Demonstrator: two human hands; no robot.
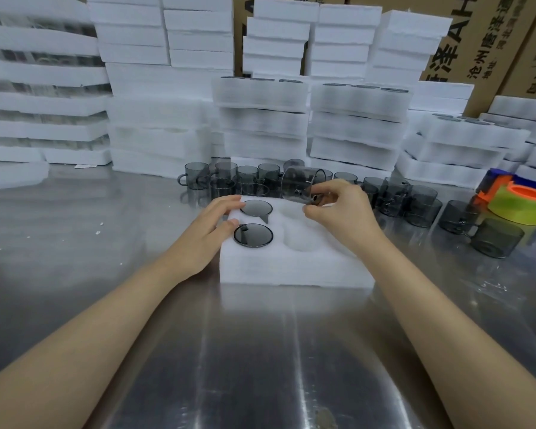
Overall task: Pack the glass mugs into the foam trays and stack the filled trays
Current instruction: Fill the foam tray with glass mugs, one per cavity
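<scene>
Left hand flat on foam tray of two mugs, right hand around tilted mug

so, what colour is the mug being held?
The mug in the right hand is smoky transparent grey; head view.

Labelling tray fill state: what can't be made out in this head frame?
Head view only:
1. Any pockets on the right side of the foam tray: covered by the right hand and the mug it holds.
2. The tape dispenser: cut off by the right edge.
3. The foam stacks behind: tops cut off by the top edge, contents blurred.
</scene>
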